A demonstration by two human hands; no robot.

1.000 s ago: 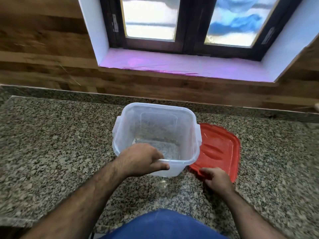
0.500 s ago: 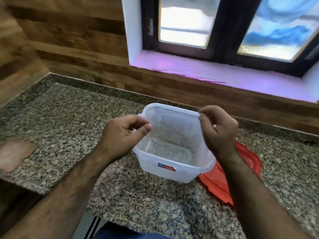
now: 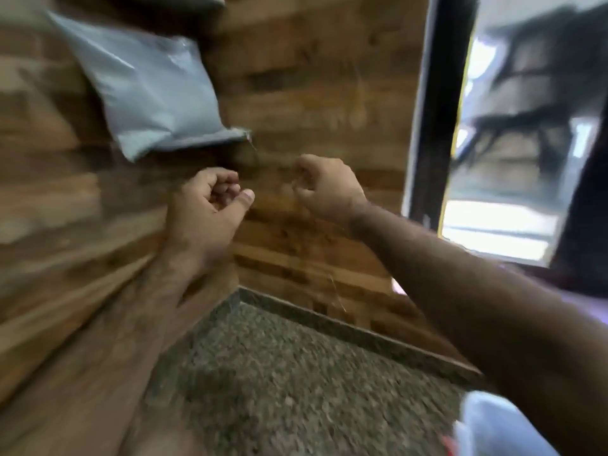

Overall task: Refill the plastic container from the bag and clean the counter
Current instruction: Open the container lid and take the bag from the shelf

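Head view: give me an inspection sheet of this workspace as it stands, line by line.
Surface: speckled granite counter, bare where visible; frame is motion-blurred.
Job's things: grey-white bag up high against the wooden wall, untouched; plastic container only partly visible at the lower right edge, a sliver of red beside it.
Clutter: nothing seen.
Grippers: left hand and right hand raised below the bag, fingers curled, holding nothing visible.
Cables: nothing seen.
Surroundings: dark-framed window at right, wood panelling meeting in a corner behind the counter.
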